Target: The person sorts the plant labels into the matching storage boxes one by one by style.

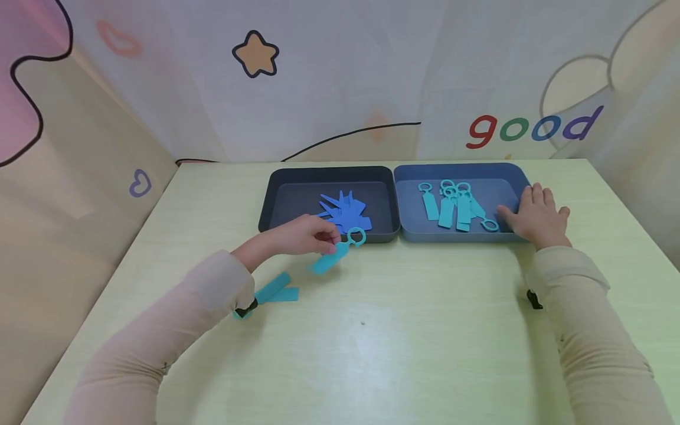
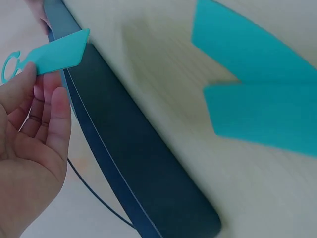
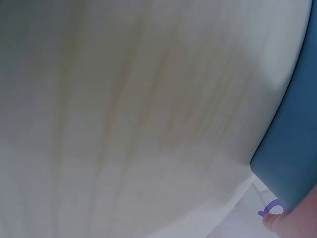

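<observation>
My left hand (image 1: 308,236) pinches a teal plastic tag (image 1: 330,258) with a ring-shaped hook at one end, held in front of the black tray (image 1: 281,171). In the left wrist view the thumb and fingers grip the tag (image 2: 59,53) near its hook. Two more teal tags (image 1: 284,294) lie crossed on the table beneath the left wrist, partly hidden by the sleeve. My right hand (image 1: 542,218) rests with spread fingers at the right edge of the blue-grey tray (image 1: 504,171). That tray holds several teal tags (image 1: 447,209) in a loose pile.
Several blue pointed pieces (image 1: 347,212) lie heaped in the black tray, partly behind the left hand. Both trays stand side by side near the table's back edge. A printed curtain (image 1: 340,77) hangs behind the pale wooden table (image 1: 404,330).
</observation>
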{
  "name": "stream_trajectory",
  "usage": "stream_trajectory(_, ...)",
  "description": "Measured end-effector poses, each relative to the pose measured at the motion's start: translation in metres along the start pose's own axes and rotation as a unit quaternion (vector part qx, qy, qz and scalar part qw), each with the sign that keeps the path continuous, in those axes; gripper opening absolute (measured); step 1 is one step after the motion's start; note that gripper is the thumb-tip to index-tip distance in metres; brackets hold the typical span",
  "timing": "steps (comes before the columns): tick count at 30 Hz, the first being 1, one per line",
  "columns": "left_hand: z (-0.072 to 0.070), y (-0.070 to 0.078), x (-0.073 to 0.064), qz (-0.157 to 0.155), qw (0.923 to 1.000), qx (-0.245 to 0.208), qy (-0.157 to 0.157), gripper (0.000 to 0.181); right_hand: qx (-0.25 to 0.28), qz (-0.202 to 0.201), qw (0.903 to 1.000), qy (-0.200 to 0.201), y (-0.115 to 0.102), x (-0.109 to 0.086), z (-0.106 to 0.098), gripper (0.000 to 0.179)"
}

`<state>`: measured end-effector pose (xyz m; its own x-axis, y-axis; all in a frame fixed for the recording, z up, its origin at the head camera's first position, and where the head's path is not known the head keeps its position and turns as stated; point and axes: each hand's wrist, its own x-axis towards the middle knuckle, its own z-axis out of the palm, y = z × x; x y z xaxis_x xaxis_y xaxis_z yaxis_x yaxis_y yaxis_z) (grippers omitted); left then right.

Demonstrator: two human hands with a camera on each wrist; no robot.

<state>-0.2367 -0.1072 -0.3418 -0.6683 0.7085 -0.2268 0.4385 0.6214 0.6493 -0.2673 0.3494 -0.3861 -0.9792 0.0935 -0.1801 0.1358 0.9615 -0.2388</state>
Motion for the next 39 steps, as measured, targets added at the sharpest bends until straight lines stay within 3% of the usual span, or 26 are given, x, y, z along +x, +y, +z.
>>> stream_trajectory(4,0.005,0.006,0.012,-0.009,0.9985,-0.054,-0.003,0.008,-0.001,0.0,1.0,-0.002,0.0,0.0,-0.001,0.095)
stream_trajectory(9,0.015,0.014,0.029,0.001,0.9918,-0.128,-0.006,0.011,-0.003,0.001,1.0,0.0,0.0,0.0,-0.001,0.094)
stream_trajectory(17,0.03,0.027,0.061,-0.014,0.9737,-0.226,0.026,0.017,-0.002,0.002,1.0,-0.003,0.001,0.0,-0.001,0.094)
stream_trajectory(24,0.041,0.035,0.082,-0.024,0.958,-0.283,0.04,0.019,-0.003,0.001,1.0,-0.008,0.0,-0.001,-0.002,0.094)
stream_trajectory(28,0.044,0.043,0.093,-0.031,0.9464,-0.318,0.05,0.019,-0.001,0.003,1.0,-0.007,-0.001,-0.001,-0.003,0.094)
stream_trajectory(33,0.046,0.053,0.108,-0.051,0.9262,-0.366,0.075,0.02,-0.002,0.002,1.0,-0.006,0.0,0.0,-0.003,0.094)
stream_trajectory(39,0.048,0.062,0.126,-0.077,0.8925,-0.43,0.114,0.022,-0.004,0.004,1.0,-0.007,0.001,0.001,-0.001,0.095)
